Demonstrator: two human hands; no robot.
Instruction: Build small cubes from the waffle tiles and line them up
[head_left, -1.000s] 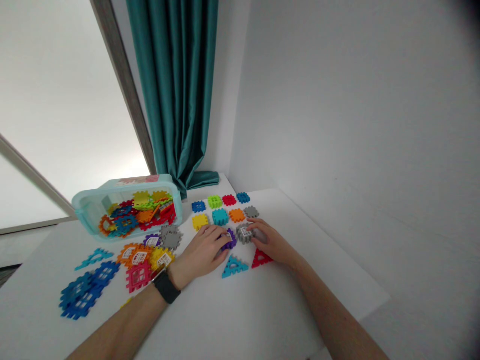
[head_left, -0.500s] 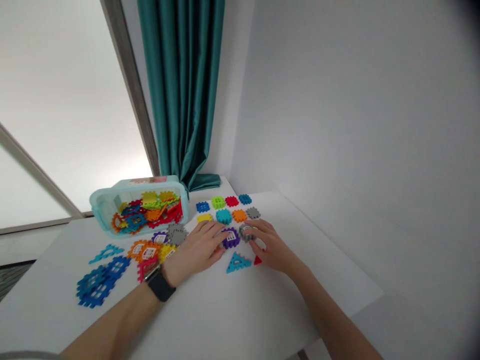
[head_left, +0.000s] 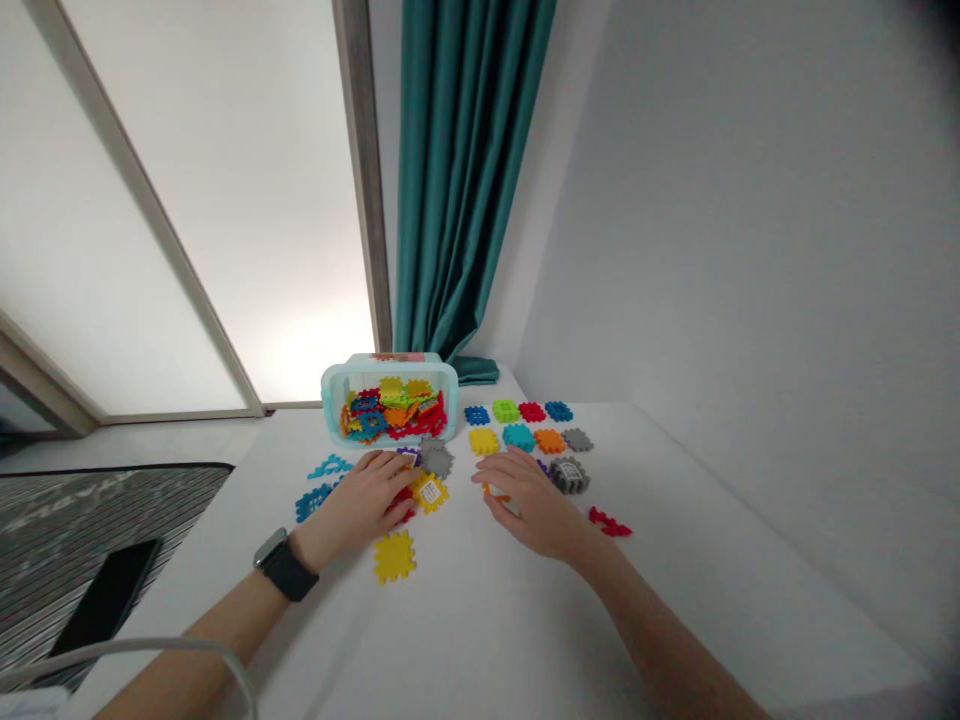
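1. An orange and white plastic piece [head_left: 495, 492] is partly covered by the curved right hand [head_left: 534, 500], beneath its thumb side; its long axis cannot be told. The left hand [head_left: 358, 512] is farther from it.
2. The left fingers are spread over a heap, beside one yellow toothed plastic square with white window [head_left: 430, 493]. Whether anything is gripped by either hand cannot be told.
3. Counted beyond the right hand: eight toothed plastic pieces [head_left: 519, 436], in two rows of four.
4. One grey toothed plastic stack [head_left: 570, 476] is seen beside it.
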